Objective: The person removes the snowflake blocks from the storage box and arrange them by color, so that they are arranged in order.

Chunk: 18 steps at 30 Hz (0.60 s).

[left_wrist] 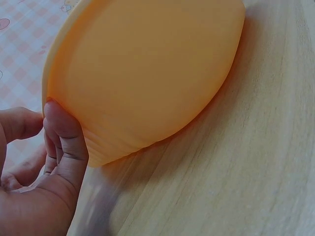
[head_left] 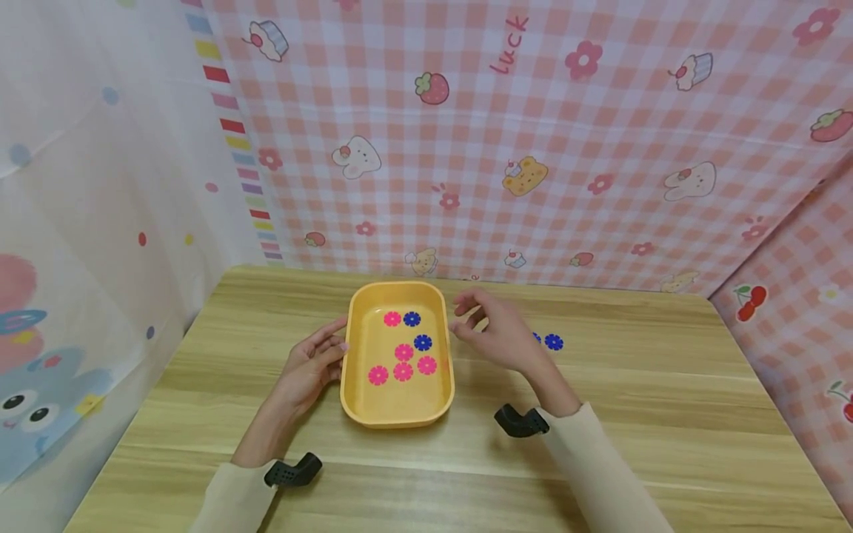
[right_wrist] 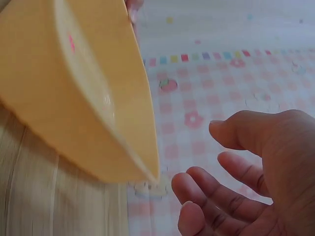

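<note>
A yellow rectangular plastic tray sits on the table in front of me. Inside it lie several pink snowflake discs and two blue snowflake discs. My left hand grips the tray's left side, with the thumb by the rim; the left wrist view shows the thumb against the tray wall. Just off the right rim hovers my right hand, its fingers loosely bent and nothing between them. In the right wrist view a gap separates its fingertips from the tray.
Beyond the right wrist, two blue discs lie on the wooden table, one partly hidden by the arm. A pink checked cloth hangs behind the table. Black wrist mounts sit at both sleeves.
</note>
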Each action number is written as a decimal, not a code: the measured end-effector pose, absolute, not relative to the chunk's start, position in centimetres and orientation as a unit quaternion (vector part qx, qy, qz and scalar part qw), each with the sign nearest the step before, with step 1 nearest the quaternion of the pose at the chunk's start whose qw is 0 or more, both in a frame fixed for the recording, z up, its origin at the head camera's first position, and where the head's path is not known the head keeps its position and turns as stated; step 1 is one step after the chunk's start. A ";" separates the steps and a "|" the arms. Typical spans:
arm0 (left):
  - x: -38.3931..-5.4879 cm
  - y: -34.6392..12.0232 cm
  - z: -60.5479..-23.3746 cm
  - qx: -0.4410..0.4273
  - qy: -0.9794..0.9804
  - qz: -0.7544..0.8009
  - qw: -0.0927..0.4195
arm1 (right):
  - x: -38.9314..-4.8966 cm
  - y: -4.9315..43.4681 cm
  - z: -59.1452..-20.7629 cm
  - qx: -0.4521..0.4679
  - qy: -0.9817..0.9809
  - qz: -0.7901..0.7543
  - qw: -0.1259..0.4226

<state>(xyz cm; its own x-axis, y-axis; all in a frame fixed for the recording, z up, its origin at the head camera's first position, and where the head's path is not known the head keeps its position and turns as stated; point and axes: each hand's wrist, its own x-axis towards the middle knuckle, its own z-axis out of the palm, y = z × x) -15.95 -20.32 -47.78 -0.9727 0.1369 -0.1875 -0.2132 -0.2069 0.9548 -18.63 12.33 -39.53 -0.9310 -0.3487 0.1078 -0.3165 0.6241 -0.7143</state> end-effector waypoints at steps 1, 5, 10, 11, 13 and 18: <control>-15.9 -20.3 -47.8 -0.031 0.620 0.776 0.113 | -18.6 11.9 -39.4 -0.189 0.900 -0.393 0.025; -16.0 -20.4 -47.9 -0.031 0.620 0.776 0.112 | -18.6 10.2 -39.2 -0.200 0.894 -0.399 0.040; -15.9 -20.3 -47.8 -0.032 0.618 0.777 0.111 | -18.9 8.6 -39.0 -0.198 0.891 -0.405 0.058; -15.9 -20.3 -47.8 -0.030 0.619 0.777 0.111 | -19.0 8.3 -39.0 -0.195 0.890 -0.407 0.063; -15.9 -20.3 -47.7 -0.031 0.618 0.778 0.111 | -19.2 7.8 -39.0 -0.193 0.889 -0.408 0.074; -15.8 -20.4 -47.7 -0.028 0.619 0.777 0.111 | -19.8 6.9 -39.2 -0.187 0.884 -0.416 0.104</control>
<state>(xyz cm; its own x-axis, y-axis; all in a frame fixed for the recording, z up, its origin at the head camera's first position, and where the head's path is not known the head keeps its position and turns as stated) -15.84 -20.37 -47.69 -0.9735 0.1381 -0.1821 -0.2085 -0.2099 0.9552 -19.84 6.91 -39.19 -0.9081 -0.4177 -0.0279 -0.2448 0.5839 -0.7740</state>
